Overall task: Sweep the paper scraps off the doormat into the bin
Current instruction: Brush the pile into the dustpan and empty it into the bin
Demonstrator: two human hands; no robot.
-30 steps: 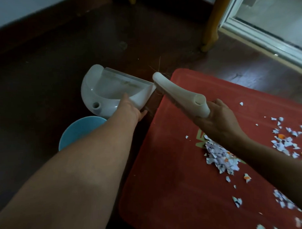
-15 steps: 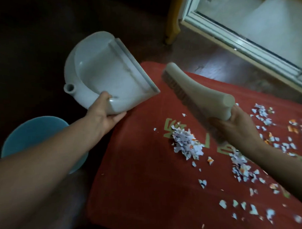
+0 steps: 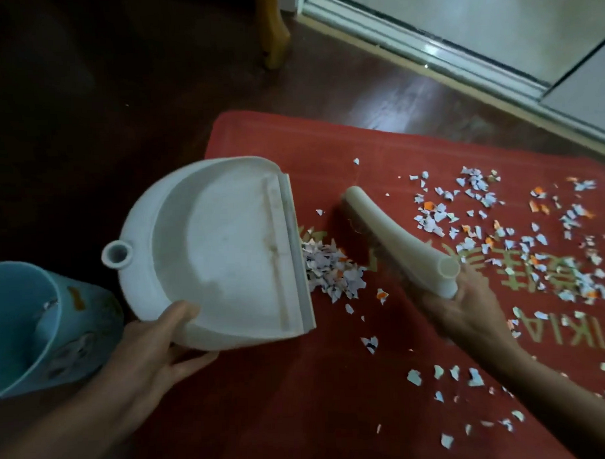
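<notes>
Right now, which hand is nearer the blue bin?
Left. The left hand, gripping the dustpan, is beside the blue bin; the right hand, holding the brush, is farther, over the doormat.

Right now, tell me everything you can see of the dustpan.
The dustpan is white, plastic-looking and empty, faintly smudged inside. It has a rounded back wall, a short hollow handle socket at the back and a straight, ridged front lip. The left hand grips its near corner, thumb over the rim. Its lip sits against a scrap pile on the red doormat.
</notes>
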